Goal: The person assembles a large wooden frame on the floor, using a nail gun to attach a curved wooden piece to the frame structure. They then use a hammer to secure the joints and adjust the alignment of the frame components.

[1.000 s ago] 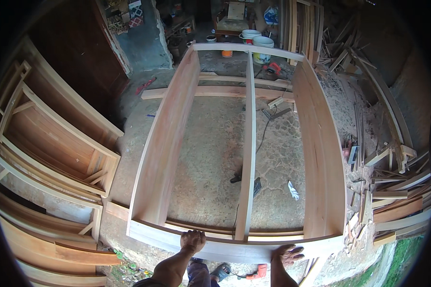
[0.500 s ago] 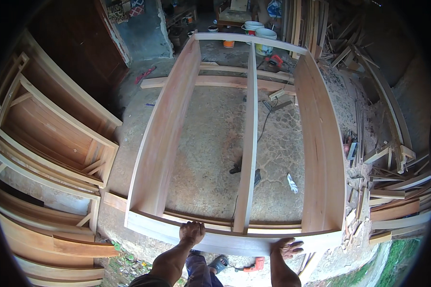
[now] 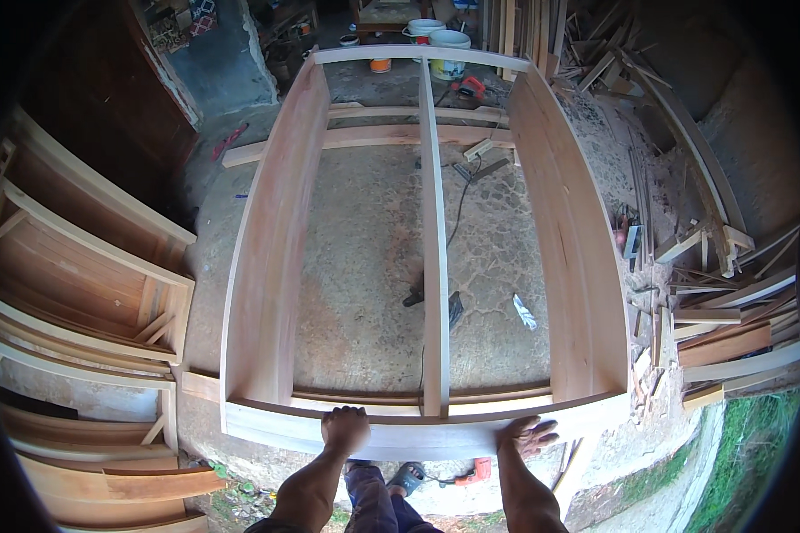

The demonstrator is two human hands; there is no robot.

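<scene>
A large rectangular wooden frame lies ahead of me, with a left side board (image 3: 280, 231), a right side board (image 3: 569, 240) and a thin middle divider (image 3: 435, 266). Its pale near board (image 3: 400, 437) runs across in front of my body. Over the top edge of that board my left hand (image 3: 347, 429) is closed, its fingers curled and the knuckles up. Farther right, my right hand (image 3: 526, 435) rests against the same board with its fingers spread toward the right. Both forearms reach up from the lower edge.
Wooden panels (image 3: 80, 266) stand stacked at left. Scrap timber (image 3: 738, 333) lies piled at right. Planks (image 3: 373, 136) cross the floor under the frame's far part. An orange-red power tool (image 3: 476, 471) lies near my feet; buckets (image 3: 449, 51) stand at the back.
My view has shifted a little, so the frame and floor things sit farther left and mostly higher in the picture. Both hands stay on the near board.
</scene>
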